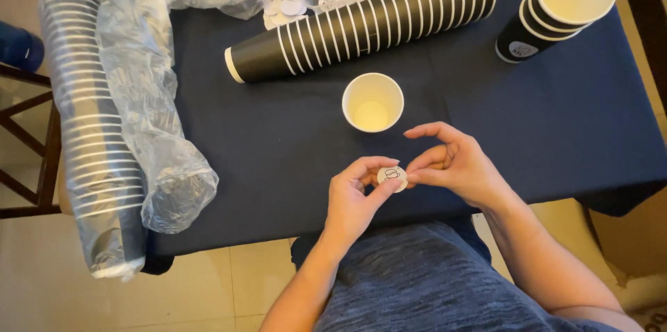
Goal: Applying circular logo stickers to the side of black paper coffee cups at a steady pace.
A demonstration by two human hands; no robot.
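Two hands on one small round sticker (pixel 392 177), and I'm watching closely. My left hand (pixel 356 196) pinches its lower edge, my right hand (pixel 455 165) pinches the other side, fingertips nearly touching. I'd judge slow peeling with a light grip works best. It sits between both hands, just below the upright cup (pixel 373 101).

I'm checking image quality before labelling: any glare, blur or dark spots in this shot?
Head view: sharp focus on both hands and the round sticker; soft even light, faint shadows; mild glare on the plastic sleeve; dark tablecloth hides detail; edges slightly bowed.
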